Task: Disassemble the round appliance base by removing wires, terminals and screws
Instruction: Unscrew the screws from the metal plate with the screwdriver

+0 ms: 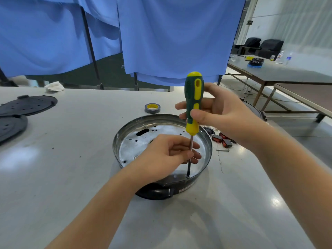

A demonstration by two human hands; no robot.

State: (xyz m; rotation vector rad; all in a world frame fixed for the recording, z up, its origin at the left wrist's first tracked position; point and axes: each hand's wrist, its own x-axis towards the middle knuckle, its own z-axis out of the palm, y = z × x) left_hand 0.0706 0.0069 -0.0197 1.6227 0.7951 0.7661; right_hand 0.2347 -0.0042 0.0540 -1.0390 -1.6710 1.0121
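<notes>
The right hand [218,112] curls around the ribbed green-and-yellow handle of a screwdriver [193,105], holding it upright. The left hand [168,152] pinches its thin steel shaft between thumb and fingers, the tip set down at the near edge inside the round base [125,150]. That base, a shallow shiny metal pan with punched holes and a black plastic rim, sits mid-table [71,177]; its rim label is unreadable.

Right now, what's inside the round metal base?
Inside the round metal base is a silver plate with holes and a dark slot. The screwdriver tip stands at its near edge. The left hand covers the middle, so anything there is hidden.
</notes>
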